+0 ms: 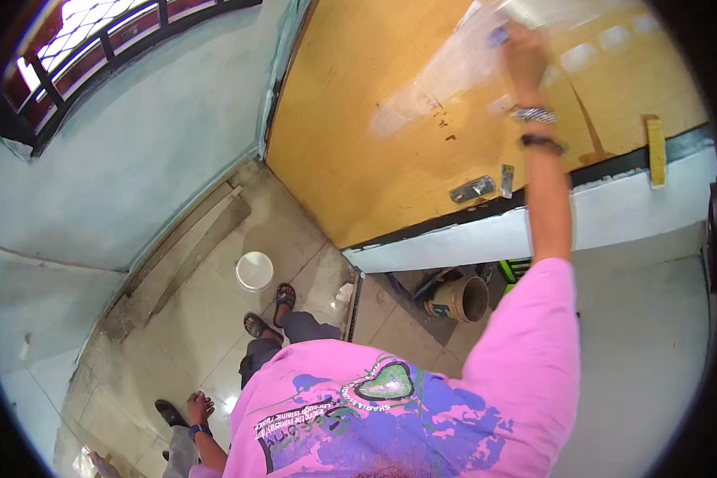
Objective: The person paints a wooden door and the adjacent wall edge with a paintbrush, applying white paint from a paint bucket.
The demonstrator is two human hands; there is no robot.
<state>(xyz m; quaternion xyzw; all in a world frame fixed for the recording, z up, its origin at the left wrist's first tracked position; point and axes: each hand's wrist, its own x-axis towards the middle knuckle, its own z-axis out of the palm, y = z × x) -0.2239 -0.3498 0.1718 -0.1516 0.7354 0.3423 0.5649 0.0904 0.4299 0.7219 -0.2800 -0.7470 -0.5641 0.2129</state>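
My raised right hand (526, 57) is closed around a small blue object (499, 36), too blurred to name. It is at the upper part of a yellow-orange door panel (346, 131), where whitish smears (418, 98) streak the surface. A patterned bracelet and a dark band circle that wrist. My left hand (200, 408) hangs low at my side, its fingers loosely bent and slightly apart, with nothing visible in it. A dark watch (200, 430) is on the left wrist.
A white bucket (254, 272) stands by my sandalled feet. Boards (197, 251) lie along the pale blue wall (155, 131). A stained bucket (463, 299) is beyond the door. Metal fittings (473, 189) sit near its edge. Another person's trouser leg (181, 451) shows lower left.
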